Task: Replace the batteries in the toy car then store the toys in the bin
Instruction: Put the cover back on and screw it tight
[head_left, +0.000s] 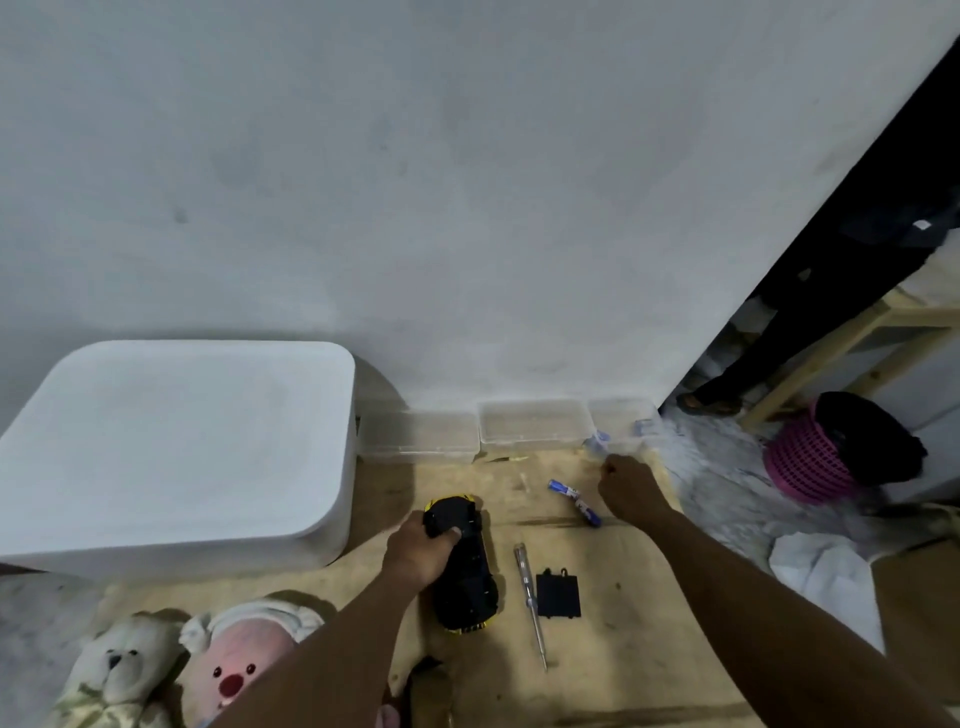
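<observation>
White bin (176, 447), lid on, far left. Near centre, our left hand (421, 545) grips the overturned toy car (470, 577); our right hand (628, 486), fingers curled, we cannot tell round what, lies just right of two batteries (587, 510).

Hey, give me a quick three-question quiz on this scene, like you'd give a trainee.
1. True or false: the white bin is closed.
2. What does the left hand grip? A) plush bear B) toy car C) pink basket
3. Which tool lies between the toy car and the black battery cover?
Key: 1 true; 2 B; 3 the screwdriver.
</observation>
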